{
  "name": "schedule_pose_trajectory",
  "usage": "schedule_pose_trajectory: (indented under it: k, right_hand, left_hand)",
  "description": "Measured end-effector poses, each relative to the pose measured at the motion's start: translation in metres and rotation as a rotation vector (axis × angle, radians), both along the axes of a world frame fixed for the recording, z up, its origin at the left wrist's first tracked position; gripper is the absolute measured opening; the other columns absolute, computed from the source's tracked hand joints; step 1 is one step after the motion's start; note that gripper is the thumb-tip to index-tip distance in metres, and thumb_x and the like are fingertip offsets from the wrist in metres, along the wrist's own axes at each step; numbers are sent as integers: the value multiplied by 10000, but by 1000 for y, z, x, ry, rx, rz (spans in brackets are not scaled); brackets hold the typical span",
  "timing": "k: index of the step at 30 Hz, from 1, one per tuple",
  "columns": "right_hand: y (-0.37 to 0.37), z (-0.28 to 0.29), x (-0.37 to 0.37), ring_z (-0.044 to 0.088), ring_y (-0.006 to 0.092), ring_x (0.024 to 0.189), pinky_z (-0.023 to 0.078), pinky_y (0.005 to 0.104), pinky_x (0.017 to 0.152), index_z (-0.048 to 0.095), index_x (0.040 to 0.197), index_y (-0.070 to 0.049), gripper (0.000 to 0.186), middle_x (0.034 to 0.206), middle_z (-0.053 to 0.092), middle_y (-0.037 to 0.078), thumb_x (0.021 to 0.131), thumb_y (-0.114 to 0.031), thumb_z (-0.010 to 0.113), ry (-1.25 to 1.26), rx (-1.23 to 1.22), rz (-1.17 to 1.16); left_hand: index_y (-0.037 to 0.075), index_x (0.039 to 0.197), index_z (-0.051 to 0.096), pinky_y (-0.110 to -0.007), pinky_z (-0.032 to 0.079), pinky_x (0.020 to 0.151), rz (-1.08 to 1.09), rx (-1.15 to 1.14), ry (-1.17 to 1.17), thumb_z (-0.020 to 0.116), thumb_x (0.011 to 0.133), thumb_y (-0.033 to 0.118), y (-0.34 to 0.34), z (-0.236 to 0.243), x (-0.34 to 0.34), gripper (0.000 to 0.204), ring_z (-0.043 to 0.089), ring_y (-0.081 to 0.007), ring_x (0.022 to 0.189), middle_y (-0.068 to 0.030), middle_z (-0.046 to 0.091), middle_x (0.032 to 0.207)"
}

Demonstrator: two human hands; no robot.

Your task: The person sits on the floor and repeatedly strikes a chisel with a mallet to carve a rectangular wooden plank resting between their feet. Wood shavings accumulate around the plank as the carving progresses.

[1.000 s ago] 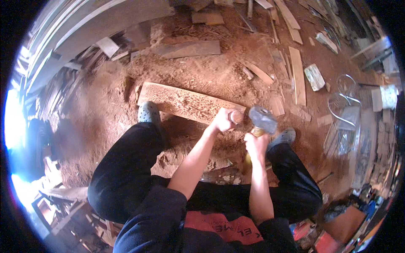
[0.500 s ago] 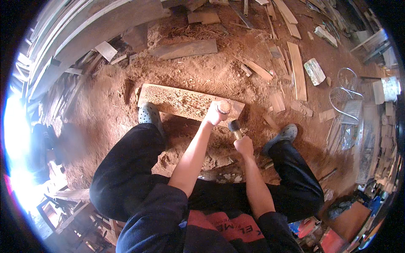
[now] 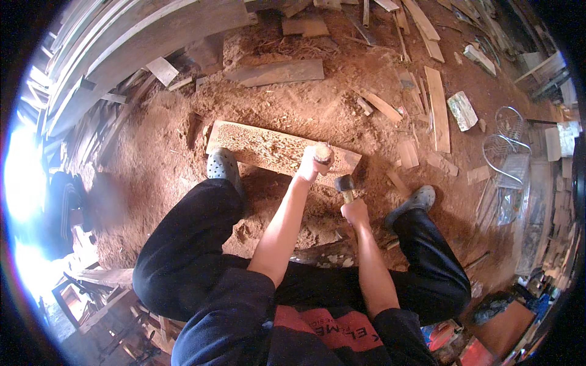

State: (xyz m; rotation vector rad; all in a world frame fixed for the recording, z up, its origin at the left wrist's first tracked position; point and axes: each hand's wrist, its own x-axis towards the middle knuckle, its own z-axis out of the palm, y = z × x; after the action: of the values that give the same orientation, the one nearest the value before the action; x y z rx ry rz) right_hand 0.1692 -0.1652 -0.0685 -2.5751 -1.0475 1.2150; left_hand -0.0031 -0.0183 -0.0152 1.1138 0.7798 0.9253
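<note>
Wood: pale plank (image 3: 268, 146), long and flat on red sawdust ground (image 3: 152, 158), top face pitted and rough with carving.
Plank axis: running left to right ahead of knees, right end nearest both hands.
Left hand (image 3: 310, 166): clamped round chisel (image 3: 322, 152), upright on plank's right end, butt rounded and worn.
Right hand (image 3: 355, 212): fisted on mallet (image 3: 345, 183), dark blunt head just beside plank edge, below and right of chisel.
Hands: apart, left farther forward.
Feet: grey clogs (image 3: 223, 163), left one against plank's near edge.
</note>
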Motion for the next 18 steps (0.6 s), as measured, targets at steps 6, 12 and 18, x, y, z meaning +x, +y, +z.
schedule_pose_trajectory:
  k: [6,12,18]
  right_hand:
    - [-13,-37,0,605,362,564,478,438,543,554,583,49,192,595,578,245,612,-140,570,-215,312,232]
    - [-13,-22,4,578,429,546,498,506,582,603,551,-24,160,607,590,241,662,-126,551,-163,340,523]
    - [-7,-14,-3,644,342,612,505,395,567,606,641,67,218,643,618,242,589,-144,611,-121,286,78]
  left_hand:
    - [49,828,656,-295,490,662,-98,6,37,628,511,63,-22,-19,26,318,591,-166,671,-47,642,723]
    - [79,802,654,-330,509,681,-117,245,148,620,531,117,-32,-12,40,276,639,-211,718,-80,666,760]
    - [78,678,489,-289,356,465,612,-46,-612,493,495,-45,43,47,-57,221,437,-162,501,-16,472,553]
